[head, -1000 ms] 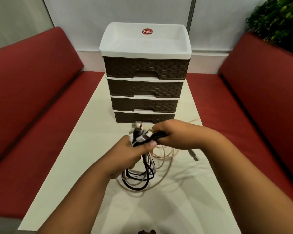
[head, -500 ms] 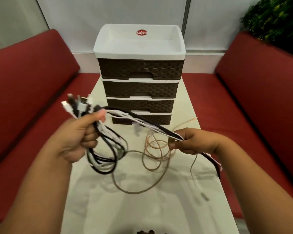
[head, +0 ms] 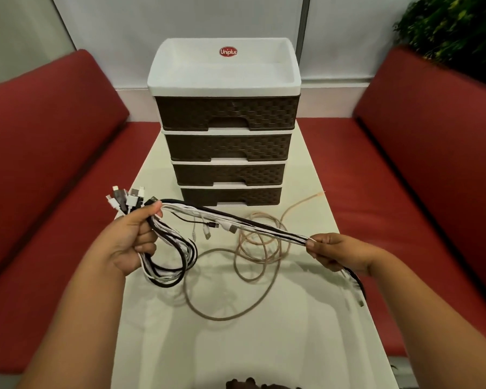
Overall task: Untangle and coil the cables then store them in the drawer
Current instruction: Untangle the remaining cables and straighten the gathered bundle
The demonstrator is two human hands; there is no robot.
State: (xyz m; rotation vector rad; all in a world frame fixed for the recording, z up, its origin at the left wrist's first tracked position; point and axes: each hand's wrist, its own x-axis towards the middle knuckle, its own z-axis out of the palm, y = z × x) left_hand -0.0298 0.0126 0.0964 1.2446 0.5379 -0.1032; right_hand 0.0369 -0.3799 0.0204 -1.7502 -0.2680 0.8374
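Both hands grip the cable bundle — pink cable, drawer unit behind.

Lounge or office booth: red cushioned benches flanking narrow white table, potted plant

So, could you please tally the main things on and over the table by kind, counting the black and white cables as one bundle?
Drawer units: 1, with 4 closed drawers
Black and white cable bundles: 1, held between left hand and right hand; strand count unclear
Beige cables: 1, loose on the table
Total: 3
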